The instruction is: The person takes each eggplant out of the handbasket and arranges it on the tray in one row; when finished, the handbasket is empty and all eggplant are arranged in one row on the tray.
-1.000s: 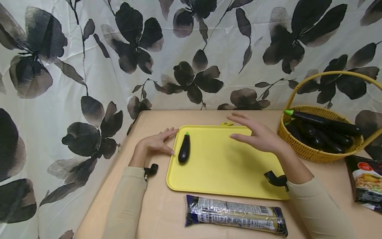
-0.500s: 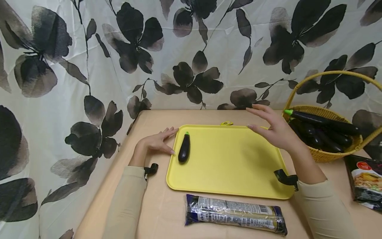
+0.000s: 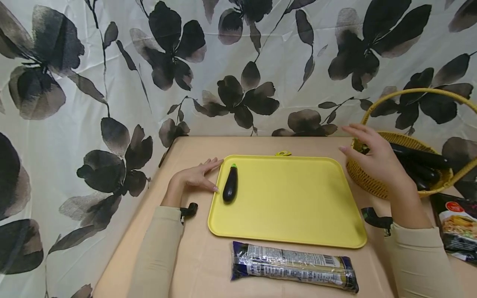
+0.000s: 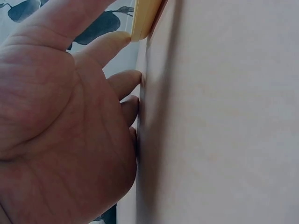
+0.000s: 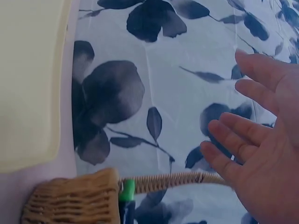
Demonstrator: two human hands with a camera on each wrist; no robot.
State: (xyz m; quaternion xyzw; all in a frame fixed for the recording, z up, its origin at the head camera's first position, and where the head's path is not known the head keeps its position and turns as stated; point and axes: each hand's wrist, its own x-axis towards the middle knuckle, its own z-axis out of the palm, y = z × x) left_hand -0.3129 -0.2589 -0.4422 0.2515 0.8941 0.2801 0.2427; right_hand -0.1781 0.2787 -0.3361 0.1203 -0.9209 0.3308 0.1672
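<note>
My left hand touches the left rim of the yellow tray, its fingers fairly straight; a fingertip meets the tray edge in the left wrist view. On the tray's left side lies a small dark eggplant with a green stem end pointing away. Over the left part of the wicker basket hovers my right hand, fingers extended and holding nothing. Several dark eggplants lie in the basket, partly hidden behind that hand. In the right wrist view, one green stem shows by the basket's rim.
A clear-wrapped package with dark blue ends lies in front of the tray. To the right, below the basket, is a black food packet. A small yellow item sits behind the tray. Floral fabric hangs behind the table.
My right hand has moved rightward from above the tray to over the basket's left part. The left hand has stayed at the tray's rim, and the eggplant on the tray has not moved.
</note>
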